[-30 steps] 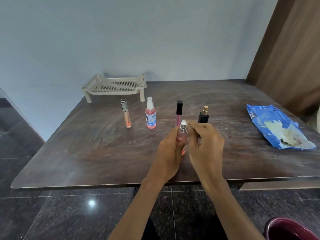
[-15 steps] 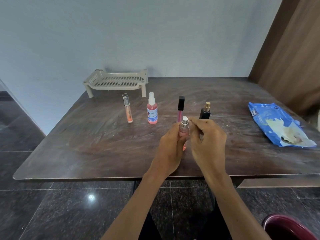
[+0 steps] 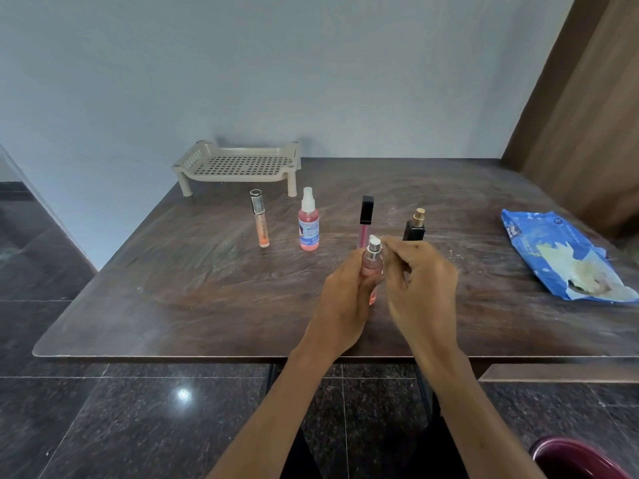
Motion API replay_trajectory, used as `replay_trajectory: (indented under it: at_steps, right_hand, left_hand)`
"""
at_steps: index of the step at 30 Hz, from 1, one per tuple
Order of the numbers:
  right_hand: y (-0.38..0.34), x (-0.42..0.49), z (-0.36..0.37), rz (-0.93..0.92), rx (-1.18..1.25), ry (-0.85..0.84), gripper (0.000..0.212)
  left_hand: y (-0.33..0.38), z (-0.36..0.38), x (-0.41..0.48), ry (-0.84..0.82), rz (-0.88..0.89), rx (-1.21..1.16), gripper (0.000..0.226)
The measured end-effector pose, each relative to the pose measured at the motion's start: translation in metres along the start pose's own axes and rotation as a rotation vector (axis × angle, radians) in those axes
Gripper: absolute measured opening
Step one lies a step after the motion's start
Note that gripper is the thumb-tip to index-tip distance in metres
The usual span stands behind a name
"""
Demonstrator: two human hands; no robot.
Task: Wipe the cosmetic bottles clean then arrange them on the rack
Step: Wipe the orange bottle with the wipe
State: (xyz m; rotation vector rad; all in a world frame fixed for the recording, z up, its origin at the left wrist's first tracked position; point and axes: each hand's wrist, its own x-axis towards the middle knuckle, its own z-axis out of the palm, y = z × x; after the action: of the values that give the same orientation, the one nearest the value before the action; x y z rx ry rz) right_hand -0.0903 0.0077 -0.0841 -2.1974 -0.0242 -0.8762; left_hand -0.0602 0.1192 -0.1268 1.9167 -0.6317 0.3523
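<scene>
Pink spray bottle (image 3: 371, 267) held upright above the table (image 3: 173, 288), front-centre. Left hand (image 3: 345, 299) wrapped round its body; right hand (image 3: 422, 281) pinches its silver nozzle. Four other bottles (image 3: 308, 224) stand in a row behind. Beige rack (image 3: 238, 164) by the wall, well apart

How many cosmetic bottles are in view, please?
5. Standing on the table: orange tube, pink spray bottle, black-capped pink tube, black gold-topped bottle. The left hand grips a small pink sprayer.
</scene>
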Motion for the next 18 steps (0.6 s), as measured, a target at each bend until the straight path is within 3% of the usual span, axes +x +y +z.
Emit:
replay_trajectory:
  at_steps: [4,8,14,18]
  right_hand:
    - [-0.005,-0.017,-0.005,0.018,0.057,0.072,0.017]
    - [-0.006,-0.016,-0.003,0.027,0.052,0.071,0.016]
    - [-0.008,-0.023,-0.003,0.063,0.066,0.094,0.018]
    - [-0.011,-0.026,-0.005,0.042,0.076,0.096,0.017]
  left_hand:
    - [0.001,-0.002,0.000,-0.028,0.005,-0.024,0.036]
    - [0.003,-0.004,0.000,-0.065,0.011,-0.062,0.023]
    - [0.004,-0.006,-0.004,-0.051,-0.024,-0.178,0.028]
    - [0.005,-0.005,-0.001,0.052,-0.015,-0.145,0.024]
